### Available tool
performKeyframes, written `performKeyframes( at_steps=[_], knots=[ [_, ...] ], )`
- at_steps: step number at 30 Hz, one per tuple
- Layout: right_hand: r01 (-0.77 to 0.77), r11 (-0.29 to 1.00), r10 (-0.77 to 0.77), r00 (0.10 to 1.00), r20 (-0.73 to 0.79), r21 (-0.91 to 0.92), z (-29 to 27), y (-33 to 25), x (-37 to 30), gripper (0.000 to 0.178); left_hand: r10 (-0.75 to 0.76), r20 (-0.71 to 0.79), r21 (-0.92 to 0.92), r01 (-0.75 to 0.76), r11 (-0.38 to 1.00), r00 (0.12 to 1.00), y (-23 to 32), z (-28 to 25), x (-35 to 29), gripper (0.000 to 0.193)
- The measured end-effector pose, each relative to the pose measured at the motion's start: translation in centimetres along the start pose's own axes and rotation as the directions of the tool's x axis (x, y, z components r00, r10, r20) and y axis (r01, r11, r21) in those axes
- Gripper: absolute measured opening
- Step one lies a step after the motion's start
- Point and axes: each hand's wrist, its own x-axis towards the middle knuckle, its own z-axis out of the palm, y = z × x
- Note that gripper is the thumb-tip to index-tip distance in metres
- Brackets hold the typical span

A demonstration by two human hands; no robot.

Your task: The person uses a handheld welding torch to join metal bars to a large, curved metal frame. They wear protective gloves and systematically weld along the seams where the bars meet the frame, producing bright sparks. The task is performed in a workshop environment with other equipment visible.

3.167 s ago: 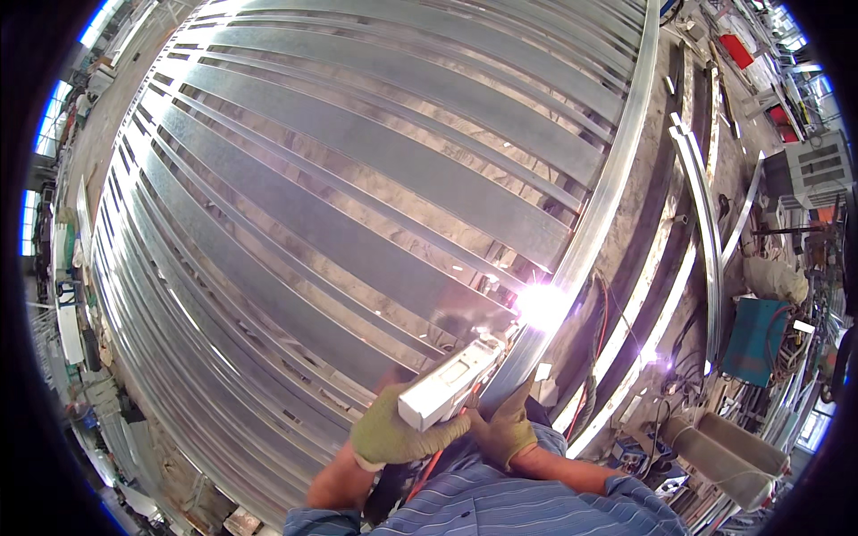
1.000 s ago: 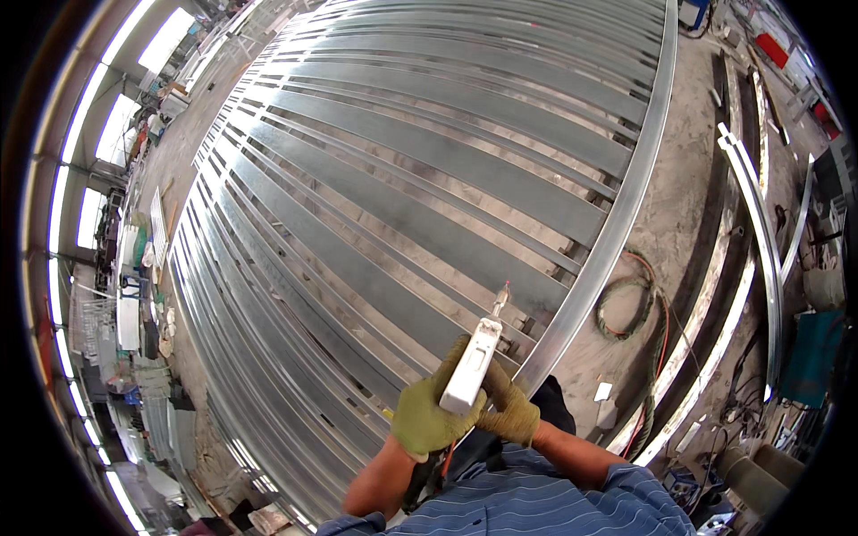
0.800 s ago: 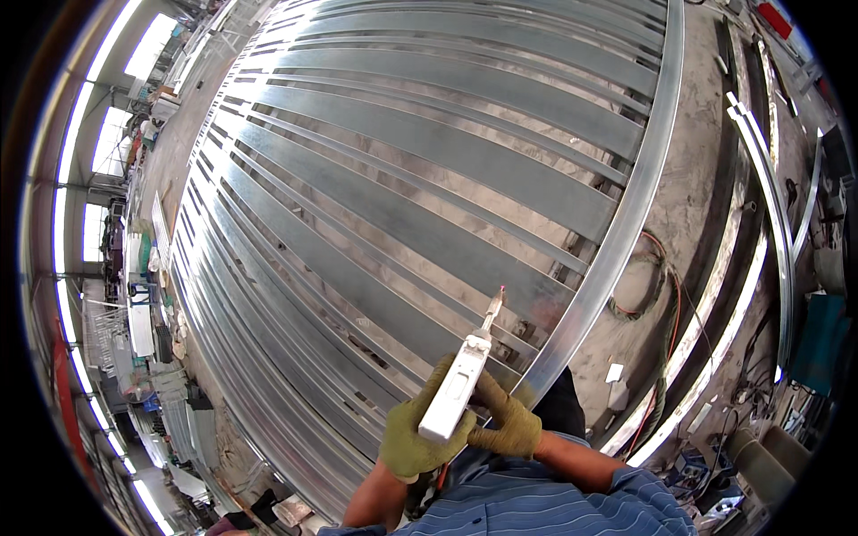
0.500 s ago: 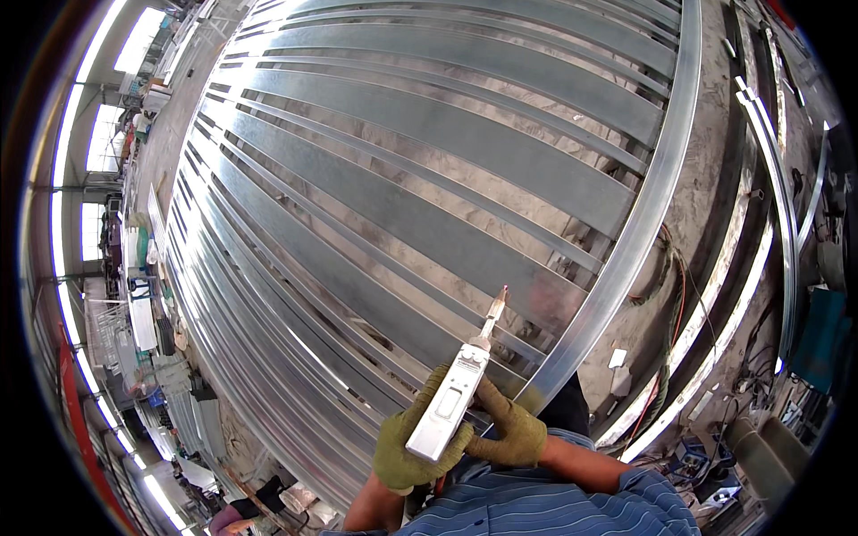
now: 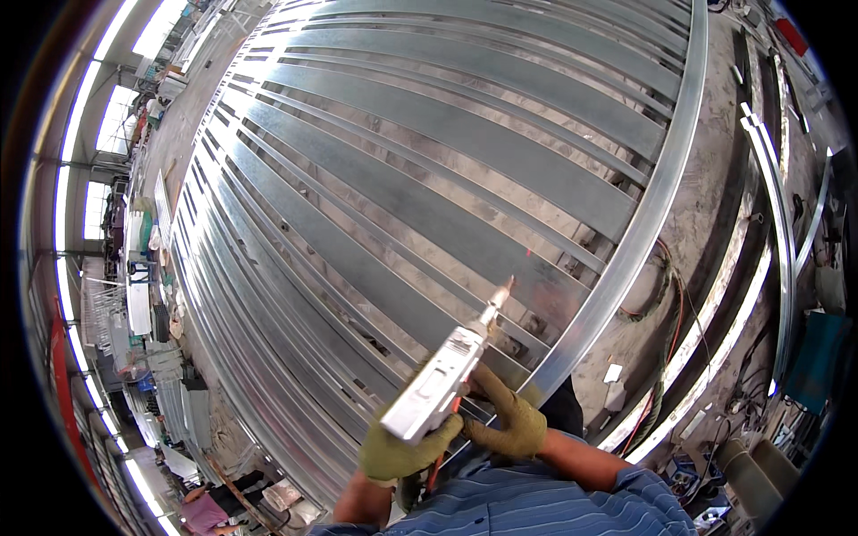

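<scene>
A silver-white handheld laser welding gun [image 5: 435, 382] with a narrow metal nozzle points up and to the right over a galvanized steel frame [image 5: 617, 295] of parallel slats. My left hand [image 5: 398, 454], in an olive work glove, is wrapped round the gun's rear and underside. Beside the gun is my gloved right hand [image 5: 511, 422], its thumb and fingers apart; the fingertips come up against the gun's side, partly hidden. A small red light spot shows on a wide slat [image 5: 514, 268] just beyond the nozzle tip. An orange-red hose [image 5: 435, 472] hangs below the gun.
Cables [image 5: 672, 304] lie on the floor right of the frame, near long pale metal bars [image 5: 715, 308]. A teal box [image 5: 820, 362] and a clutter of equipment stand farther right. At lower left is another person [image 5: 207, 514]; stacked material lines the left side.
The gun's rear has swung left and down with my left hand, and the gun now tilts more to the right. My right hand has stayed nearly in place. The view has shifted slightly.
</scene>
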Motion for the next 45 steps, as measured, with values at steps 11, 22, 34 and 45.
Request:
performKeyframes(
  at_steps=[11,22,34,45],
  knots=[
    [-0.06,0.97,0.097,0.984,0.148,-0.235,7.0,-0.7,-6.2,0.079,0.364,-0.622,-0.014,-0.475,0.88,0.693,9.8,-14.6,-2.8,0.039],
    [-0.203,0.906,-0.05,0.82,-0.57,-0.371,6.4,0.6,-11.9,0.055,0.234,-0.065,-0.19,-0.242,0.951,0.97,0.9,-18.3,-5.0,0.058],
    [-0.157,0.961,-0.149,0.39,-0.909,-0.226,-0.3,1.5,-3.0,0.059,0.182,0.366,-0.311,-0.064,0.948,0.913,1.3,-9.9,3.6,0.048],
    [-0.285,0.917,-0.194,0.297,-0.935,-0.28,-0.9,6.2,0.3,0.072,0.283,0.403,-0.197,-0.219,0.956,0.87,-1.1,-1.7,11.1,0.044]
  ],
)
